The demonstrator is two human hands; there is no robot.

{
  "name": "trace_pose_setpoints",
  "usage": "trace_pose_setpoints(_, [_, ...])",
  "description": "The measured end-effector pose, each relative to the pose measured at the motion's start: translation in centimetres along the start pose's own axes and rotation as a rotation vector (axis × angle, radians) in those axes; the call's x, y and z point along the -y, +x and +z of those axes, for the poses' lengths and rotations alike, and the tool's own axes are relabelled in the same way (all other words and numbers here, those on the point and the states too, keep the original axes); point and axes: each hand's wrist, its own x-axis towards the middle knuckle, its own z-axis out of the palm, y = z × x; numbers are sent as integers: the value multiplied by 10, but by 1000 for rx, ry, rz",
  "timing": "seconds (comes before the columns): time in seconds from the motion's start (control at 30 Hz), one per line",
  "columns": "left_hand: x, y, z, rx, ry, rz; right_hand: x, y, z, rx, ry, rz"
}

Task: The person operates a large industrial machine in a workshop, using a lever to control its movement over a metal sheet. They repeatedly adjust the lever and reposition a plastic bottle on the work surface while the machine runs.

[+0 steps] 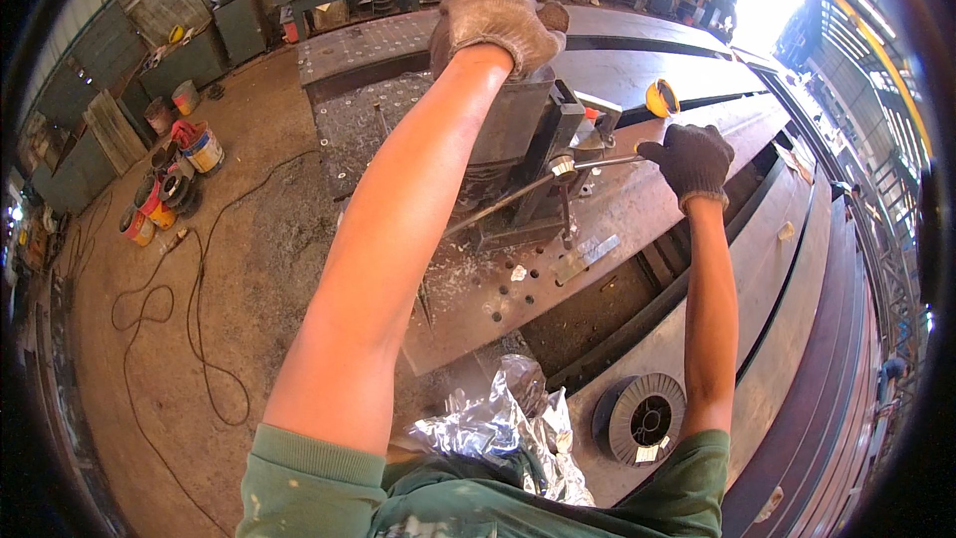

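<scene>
My left hand (501, 25), in a brown work glove, is closed over the top edge of an upright dark steel piece (506, 125); its fingertips are hidden behind that edge. A steel frame (554, 139) stands against the right side of this piece. Out to the right, my right hand (689, 161) wears a dark glove and grips the end of a long metal bar handle (607, 161). That bar runs through a round hub (563, 168) beside the frame and slants down to the left. My left forearm covers part of the set-up.
Steel table slabs (458, 324) with holes and wide gaps surround the work. A yellow cup-shaped object (661, 98) and a flat metal strip (588, 259) lie on them. Nearer me are a wire spool (647, 418) and crumpled foil (518, 418). Cables (204, 339) and buckets (204, 152) occupy the left floor.
</scene>
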Motion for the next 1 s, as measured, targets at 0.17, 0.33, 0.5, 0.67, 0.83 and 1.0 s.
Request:
trace_pose_setpoints(0.17, [14,-3,-2,-56,-120,67,1,0,3,-20,47,-16])
trace_pose_setpoints(0.33, [63,2,5,-268,-266,223,6,0,3,0,36,-36])
trace_pose_setpoints(0.5, [125,-58,-20,-406,-590,82,-9,-10,8,23,49,-35])
trace_pose_setpoints(0.67, [235,-172,33,-528,-965,-671,-19,-9,42,14,70,-112])
trace_pose_setpoints(0.83, [309,-317,165,-93,-743,-917,-19,-12,33,-46,73,-127])
trace_pose_setpoints(1.0, [286,-377,242,106,-777,-955,-14,-7,30,10,102,-129])
